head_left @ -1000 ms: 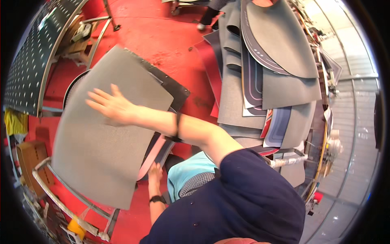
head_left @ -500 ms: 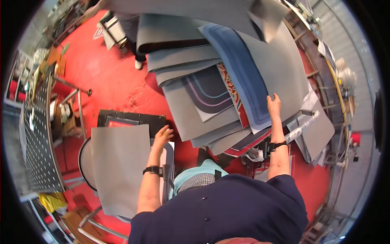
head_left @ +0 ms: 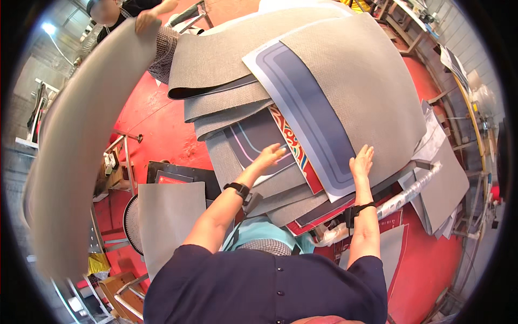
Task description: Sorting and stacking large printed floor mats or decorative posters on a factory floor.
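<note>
A pile of floor mats lies before me, many with their grey backing up. My right hand (head_left: 362,161) is open, fingers stretched, at the near edge between a blue bordered mat (head_left: 307,102) and a grey-backed mat (head_left: 361,81). I cannot tell whether it touches them. Over the dark mat with curved pink and blue lines (head_left: 251,141), my left hand (head_left: 271,155) is open with nothing in it. A red patterned mat (head_left: 291,137) shows beside the blue one. At upper left a co-worker's hand (head_left: 147,21) grips a long grey mat (head_left: 81,135), blurred by motion.
Left of my body a grey sheet (head_left: 171,216) lies on a low stack, beside a round black-rimmed mesh (head_left: 131,224). A plastic-wrapped rail (head_left: 410,189) runs along the pile's near right side. More grey mats (head_left: 440,189) lean at the right. The floor (head_left: 162,121) is red.
The co-worker's grey mat has swung from above the pile to the left side. My left hand has moved right, from beside the low stack to over the pile. My right hand stays by the blue mat.
</note>
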